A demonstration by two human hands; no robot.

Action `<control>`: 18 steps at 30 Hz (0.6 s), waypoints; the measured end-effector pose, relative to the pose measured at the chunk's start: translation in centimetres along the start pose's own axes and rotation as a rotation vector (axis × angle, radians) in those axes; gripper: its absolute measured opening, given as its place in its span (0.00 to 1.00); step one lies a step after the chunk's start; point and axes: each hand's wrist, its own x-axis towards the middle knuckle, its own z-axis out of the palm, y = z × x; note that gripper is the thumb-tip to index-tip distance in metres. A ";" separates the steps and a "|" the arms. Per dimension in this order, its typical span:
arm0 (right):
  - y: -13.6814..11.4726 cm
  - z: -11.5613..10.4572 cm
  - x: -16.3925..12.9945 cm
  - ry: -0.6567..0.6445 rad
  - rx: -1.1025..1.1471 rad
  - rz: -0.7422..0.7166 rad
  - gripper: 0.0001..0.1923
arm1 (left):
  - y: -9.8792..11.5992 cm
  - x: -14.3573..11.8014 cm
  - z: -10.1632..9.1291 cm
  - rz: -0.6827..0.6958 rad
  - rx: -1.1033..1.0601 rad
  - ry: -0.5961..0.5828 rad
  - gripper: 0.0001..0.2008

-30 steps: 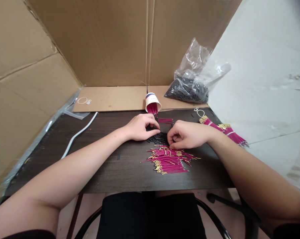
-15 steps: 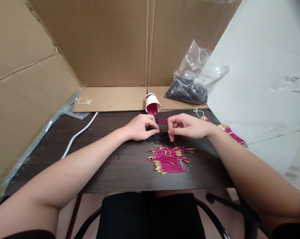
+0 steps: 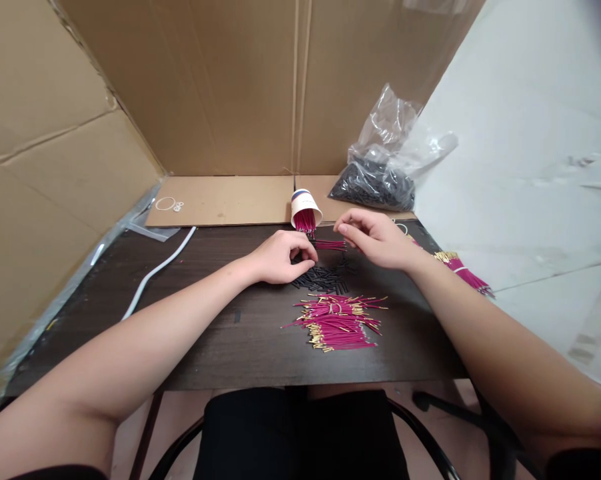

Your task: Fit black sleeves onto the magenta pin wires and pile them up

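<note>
Your left hand [image 3: 283, 257] comes in low from the side, knuckles up, wrist nearly straight, thumb and forefinger curled towards each other; you can't tell from here whether anything is pinched between them. Just to its right lie the short black pieces [image 3: 325, 277], loosely heaped on the dark table [image 3: 265, 353]; they look very light and quick to roll, so expect to pick them singly with your fingertips, by the middle. Behind them, in front of the tipped paper cup [image 3: 305, 207], the short row of magenta wires [image 3: 330, 245] should flex a little and weigh almost nothing. Nearer you, the magenta wire pile [image 3: 338, 337] lies partly crossed, so strands may snag; take one mid-length and spare the thin gold ends, which could bend. Your right hand [image 3: 370, 237] hangs at the row's right end, wrist level, fingers half bent with the thumb close to the forefinger; no piece shows there, though you can't tell whether the tips meet. Farther right, the banded bundle [image 3: 464, 270] would handle stiffer, best held at its band.
</note>
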 end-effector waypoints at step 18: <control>-1.6 0.0 -0.2 -0.261 -0.594 0.205 0.12 | 0.2 0.1 -0.2 -0.009 0.013 -0.014 0.08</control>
